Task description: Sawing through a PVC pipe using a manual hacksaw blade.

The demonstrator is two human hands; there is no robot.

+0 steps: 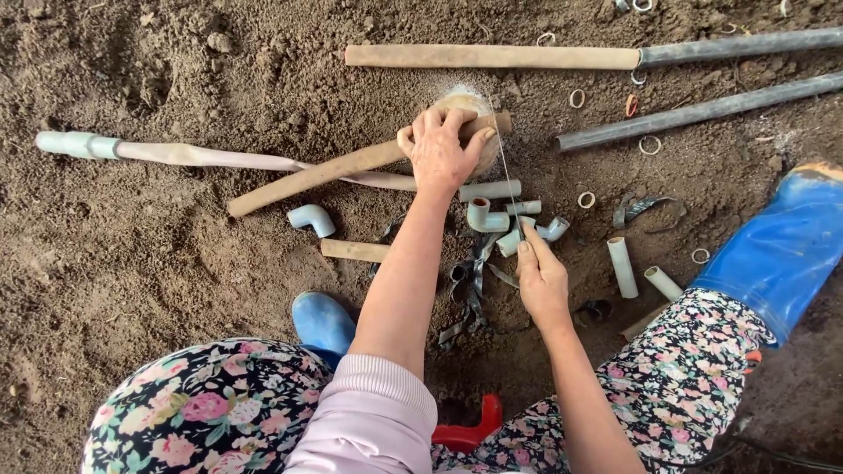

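At the bottom of the frame the person's floral-print trousers (211, 412) and pale pink sleeve (373, 412) fill the foreground, with a red plastic object (470, 432) showing between the knees. A blue rubber boot (323, 323) points up from the lower centre, and a second blue rubber boot (777, 250) lies at the right edge.

Just above, the right hand (543, 283) sits at centre right, its fingers pinched together on a thin taut string (507, 180) that runs upward. Beside it lie dark ribbon-like strips (470, 294) on the brown soil (114, 263), and a cluster of small grey plastic pipe elbows and fittings (505, 219). A separate grey elbow fitting (312, 218) lies to the left, with a short tan pipe stub (354, 251) below it. Two short pale pipe offcuts (637, 272) lie to the right, with small cut rings (587, 200) scattered around.

Higher up, the left hand (443, 149) is closed over a long tan soil-stained pipe (334, 171) lying diagonally at centre, pressing it against a pale round ball of twine (470, 105), where the string ends. A flat beige hose with a grey coupling (132, 151) stretches toward the upper left.

At the top, a long tan pipe joined to a dark grey pipe (527, 57) lies across, and another dark grey pipe (702, 110) slants at the upper right.
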